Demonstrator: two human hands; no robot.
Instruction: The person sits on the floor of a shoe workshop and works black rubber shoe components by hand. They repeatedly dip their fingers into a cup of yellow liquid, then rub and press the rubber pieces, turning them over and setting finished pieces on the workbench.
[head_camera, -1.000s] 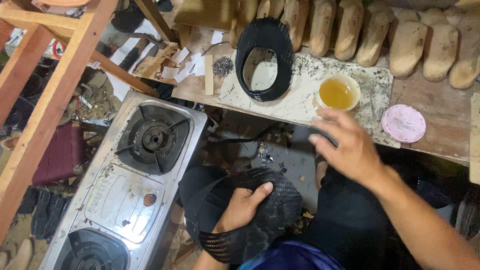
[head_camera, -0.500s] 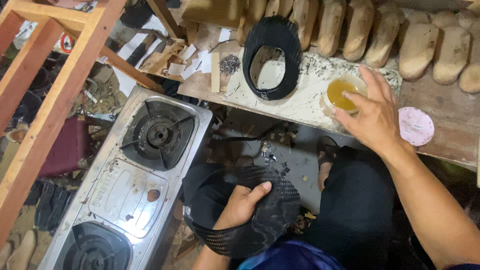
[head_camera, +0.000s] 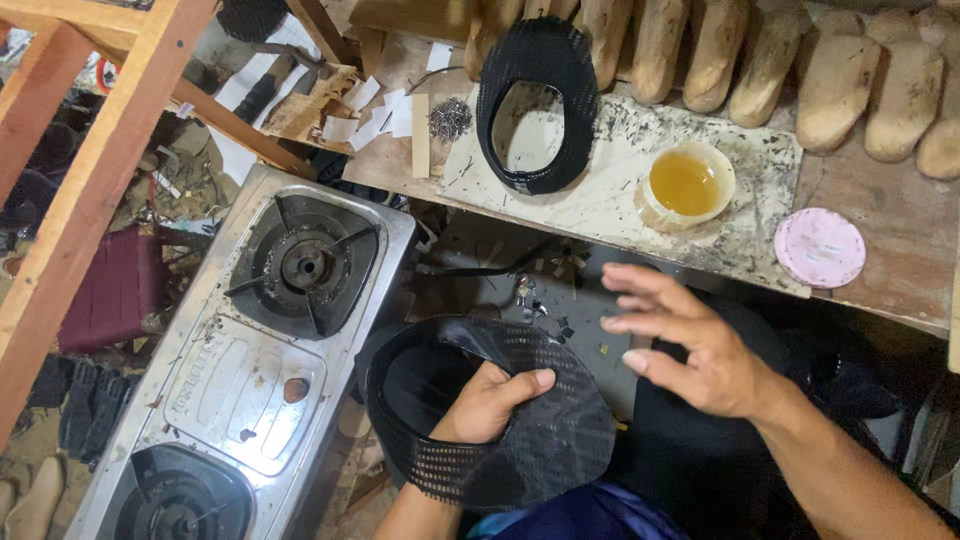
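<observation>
My left hand (head_camera: 487, 403) grips a black mesh shoe upper (head_camera: 520, 440) low in the view, thumb on top, fingers tucked inside its opening. My right hand (head_camera: 690, 340) hovers to the right of it, fingers spread and holding nothing, below the bench edge. On the white stained board (head_camera: 620, 200) above sits a small tub of yellow glue (head_camera: 685, 185). Another black mesh upper (head_camera: 535, 105) lies flat on the board to the left of the tub.
A two-burner steel gas stove (head_camera: 250, 370) stands at the left. A pink round lid (head_camera: 820, 247) lies on the wooden bench at the right. Several wooden shoe lasts (head_camera: 760, 60) line the back. An orange wooden frame (head_camera: 90, 170) crosses the upper left.
My right hand has drawn back from the glue tub down toward the mesh upper. My left hand has kept its grip on the upper.
</observation>
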